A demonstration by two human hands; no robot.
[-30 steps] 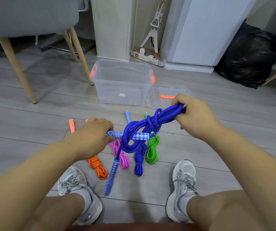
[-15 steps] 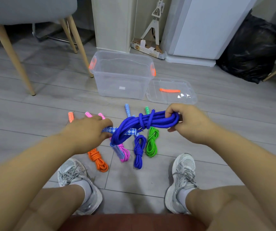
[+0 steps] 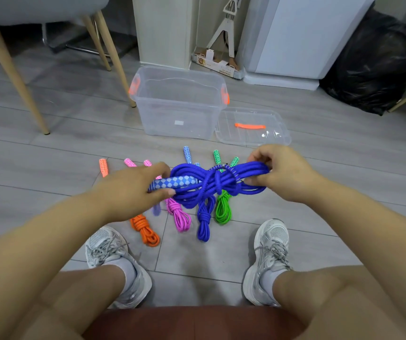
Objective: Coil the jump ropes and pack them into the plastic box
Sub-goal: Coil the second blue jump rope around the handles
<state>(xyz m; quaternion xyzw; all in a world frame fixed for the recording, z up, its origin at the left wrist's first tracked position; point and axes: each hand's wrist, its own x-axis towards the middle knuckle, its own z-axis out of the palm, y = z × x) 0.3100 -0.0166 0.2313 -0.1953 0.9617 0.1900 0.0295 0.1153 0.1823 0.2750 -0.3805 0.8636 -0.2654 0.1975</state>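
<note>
blue rope bundle (image 3: 211, 184) lies crosswise, handle (image 3: 175, 182) leftward; left hand (image 3: 133, 192) grips it, right hand (image 3: 283, 175) seemingly pinches loops.

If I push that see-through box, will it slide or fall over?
The box looks empty and thin-walled, so it is probably light and would likely slide on the smooth floor. It is wider than tall, so it probably won't tip.
</note>
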